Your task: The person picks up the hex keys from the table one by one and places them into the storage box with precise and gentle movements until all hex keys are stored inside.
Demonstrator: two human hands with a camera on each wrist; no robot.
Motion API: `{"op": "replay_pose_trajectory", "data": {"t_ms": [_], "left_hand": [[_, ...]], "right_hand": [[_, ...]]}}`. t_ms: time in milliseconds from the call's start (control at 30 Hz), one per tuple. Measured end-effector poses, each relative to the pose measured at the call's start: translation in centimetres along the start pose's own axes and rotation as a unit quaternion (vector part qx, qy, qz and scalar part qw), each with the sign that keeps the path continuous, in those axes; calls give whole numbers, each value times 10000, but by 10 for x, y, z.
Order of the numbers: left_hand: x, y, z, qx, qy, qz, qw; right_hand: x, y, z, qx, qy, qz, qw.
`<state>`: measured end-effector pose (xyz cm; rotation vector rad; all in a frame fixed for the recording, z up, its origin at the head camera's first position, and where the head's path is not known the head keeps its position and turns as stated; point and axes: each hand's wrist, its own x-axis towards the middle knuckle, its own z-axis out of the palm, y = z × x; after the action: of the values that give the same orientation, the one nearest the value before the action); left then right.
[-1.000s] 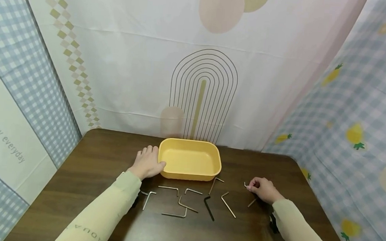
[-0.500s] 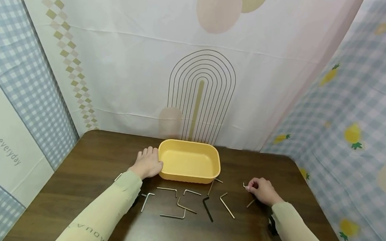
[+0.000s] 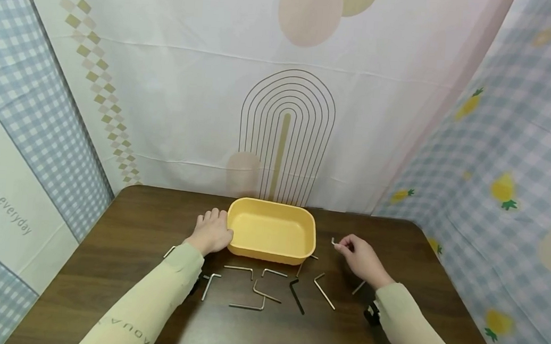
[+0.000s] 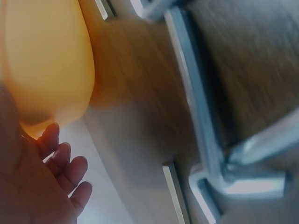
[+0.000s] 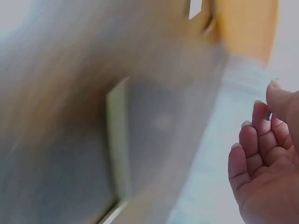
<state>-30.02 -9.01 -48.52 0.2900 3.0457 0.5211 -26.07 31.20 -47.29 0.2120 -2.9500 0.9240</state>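
Observation:
My right hand (image 3: 359,257) pinches a small silver hex key (image 3: 333,241) between thumb and fingertips, off the right end of a yellow plastic tub (image 3: 269,257). In the right wrist view, most of that key is hidden by the fingers. At the tub's left end, my left hand (image 3: 212,232) holds the rim, its thumb at the edge and its fingers along the outer wall. The tub's visible floor is bare. Before it lie several loose hex keys, among them a black hex key (image 3: 297,297), a brass-coloured hex key (image 3: 267,294) and a silver hex key (image 3: 246,307).
Under everything is a dark brown wooden table (image 3: 158,206). A patterned white curtain (image 3: 189,107) hangs behind its far edge, and blue checked cloth (image 3: 470,207) borders the right side. One more hex key (image 3: 358,287) lies partly under the right forearm.
My right hand has moved left and away from me, carrying the small hex key closer to the tub. The left hand stays at the tub's left end.

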Motion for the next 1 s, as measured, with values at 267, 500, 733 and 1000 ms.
{"op": "replay_pose_trajectory", "data": {"t_ms": [267,500,733,1000], "left_hand": [[-6,3,-3,-224,-18,-125,9997],[-5,7,-1,-258,-87,-140,9995],[-4,9,0,-189,-98,-200,9996],[-4,8,4,-233,53,-159,9996]], "right_hand": [[18,-68,26,416,175,-618,9971],[36,-109,57,501,-83,-706,9962],[53,-116,79,439,-524,-292,9972],[62,-113,89,357,-855,-144,9956]]}}
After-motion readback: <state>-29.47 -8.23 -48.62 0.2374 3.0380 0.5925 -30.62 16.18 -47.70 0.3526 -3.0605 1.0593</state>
